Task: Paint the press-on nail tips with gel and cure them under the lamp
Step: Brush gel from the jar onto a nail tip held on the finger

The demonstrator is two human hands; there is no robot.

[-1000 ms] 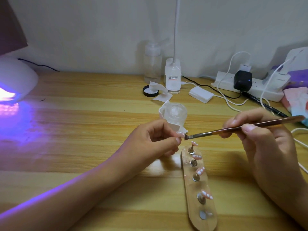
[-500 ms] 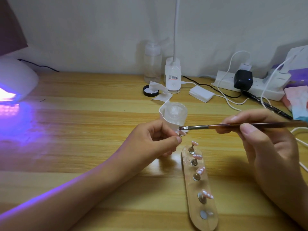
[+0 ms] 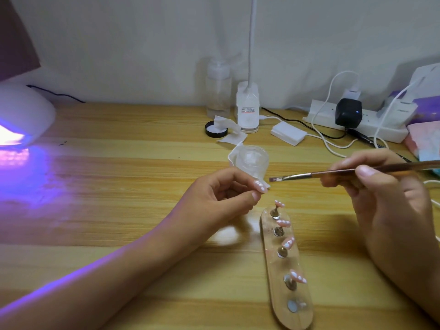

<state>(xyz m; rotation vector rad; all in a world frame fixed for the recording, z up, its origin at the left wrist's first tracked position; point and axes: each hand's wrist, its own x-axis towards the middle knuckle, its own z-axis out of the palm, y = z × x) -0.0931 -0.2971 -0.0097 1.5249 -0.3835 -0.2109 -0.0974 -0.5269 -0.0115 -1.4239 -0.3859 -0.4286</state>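
Note:
My left hand (image 3: 221, 196) pinches a pink nail tip (image 3: 260, 186) with white dots between thumb and fingers, held above the desk. My right hand (image 3: 383, 201) grips a thin brush (image 3: 333, 173) near its middle; the flat bristle end hangs just right of the held tip, a small gap apart. Below them lies a long wooden holder (image 3: 288, 270) with several metal studs, most carrying a pink dotted nail tip; the nearest stud is bare. An open clear gel jar (image 3: 252, 163) stands just behind my left fingers. The curing lamp (image 3: 21, 117) glows purple at far left.
At the back stand a clear pump bottle (image 3: 218, 91), a white desk-lamp base (image 3: 248, 108), a black lid (image 3: 215, 129) with wipes, a small white box (image 3: 288, 133) and a power strip (image 3: 357, 122) with trailing cables. Pink packaging (image 3: 421, 136) sits at the right edge.
The brush first lifted off the held nail tip toward the jar, then drew back to the right, leaving a gap. My left hand turned the tip slightly upward.

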